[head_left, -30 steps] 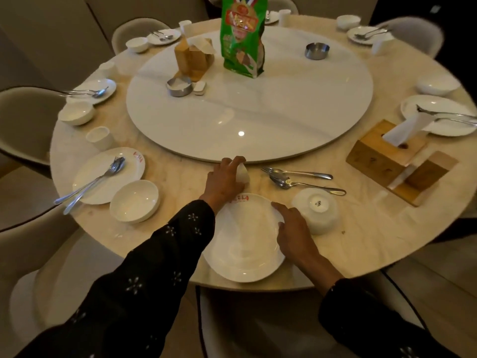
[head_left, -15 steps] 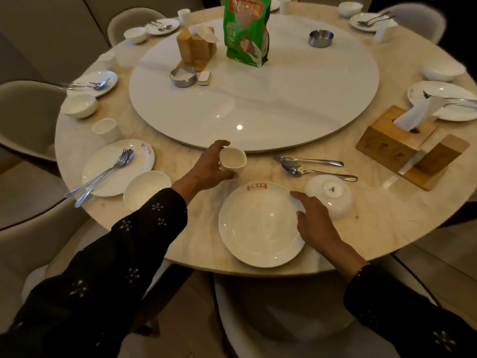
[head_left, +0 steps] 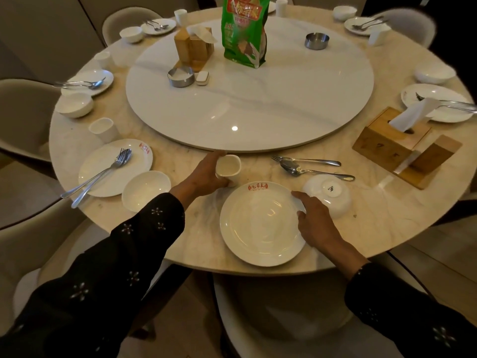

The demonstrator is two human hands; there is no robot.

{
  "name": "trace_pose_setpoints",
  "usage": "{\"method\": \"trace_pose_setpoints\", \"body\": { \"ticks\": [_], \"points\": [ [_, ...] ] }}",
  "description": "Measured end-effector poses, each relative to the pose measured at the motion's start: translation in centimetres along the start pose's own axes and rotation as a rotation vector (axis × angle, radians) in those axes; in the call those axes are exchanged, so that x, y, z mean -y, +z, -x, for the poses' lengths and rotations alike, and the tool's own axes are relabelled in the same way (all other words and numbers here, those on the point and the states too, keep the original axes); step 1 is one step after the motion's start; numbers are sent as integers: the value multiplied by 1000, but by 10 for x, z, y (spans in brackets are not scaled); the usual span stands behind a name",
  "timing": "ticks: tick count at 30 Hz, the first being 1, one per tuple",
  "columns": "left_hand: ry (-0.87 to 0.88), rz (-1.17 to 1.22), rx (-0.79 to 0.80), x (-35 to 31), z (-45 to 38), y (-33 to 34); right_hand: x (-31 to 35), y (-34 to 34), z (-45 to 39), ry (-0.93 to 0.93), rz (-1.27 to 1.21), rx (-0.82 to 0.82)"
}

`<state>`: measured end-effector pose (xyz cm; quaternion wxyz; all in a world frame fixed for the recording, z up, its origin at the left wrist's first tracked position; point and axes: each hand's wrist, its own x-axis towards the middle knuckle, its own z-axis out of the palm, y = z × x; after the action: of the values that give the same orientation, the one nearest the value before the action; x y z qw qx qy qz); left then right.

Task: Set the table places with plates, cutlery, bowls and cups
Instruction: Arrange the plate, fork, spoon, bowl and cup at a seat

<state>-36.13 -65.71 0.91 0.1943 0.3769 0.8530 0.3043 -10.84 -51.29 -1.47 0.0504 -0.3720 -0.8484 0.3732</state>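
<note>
Two hands: left (head_left: 204, 174) grips cup (head_left: 228, 167); right (head_left: 316, 223) seemingly touching plate (head_left: 260, 223)

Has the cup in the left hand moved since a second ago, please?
Yes. The cup, gripped by the left hand, now sits upright left of the plate's red logo, no longer tipped directly above it.

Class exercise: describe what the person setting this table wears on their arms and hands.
Both arms wear long black fabric sleeves dotted with small pale flower-like motifs, ending at the wrists. The left hand and right hand are bare: no gloves, and no rings or watch visible.
</note>
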Motion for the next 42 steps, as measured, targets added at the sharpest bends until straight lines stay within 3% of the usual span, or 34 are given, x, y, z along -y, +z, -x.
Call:
{"method": "trace_pose_setpoints", "body": {
  "ticks": [3,7,13,17,21,30,34,38,42],
  "points": [
    [24,7,-68,-11,4,2,1,-9,0,-27,15,-11],
    [221,-66,-263,-39,6,11,-2,-35,-11,-84,38,-81],
    [348,-103,-174,-97,-6,57,-18,-82,-58,-159,86,-161],
    [260,-83,-194,-125,-26,92,-29,-98,-96,-150,133,-79],
    [99,-54,-235,-131,-34,117,-27,-93,-129,-177,228,129],
    [-19,-38,-350,-136,-32,132,-15,-84,-168,-205,362,341],
    [-33,-3,-414,-152,-34,131,-21,-96,-171,-217,314,362],
    [-92,166,-523,-170,-49,133,-30,-133,-169,-163,79,320],
    [-286,182,-422,-185,-77,148,-45,-166,-165,-102,-127,199]
  ]
}}
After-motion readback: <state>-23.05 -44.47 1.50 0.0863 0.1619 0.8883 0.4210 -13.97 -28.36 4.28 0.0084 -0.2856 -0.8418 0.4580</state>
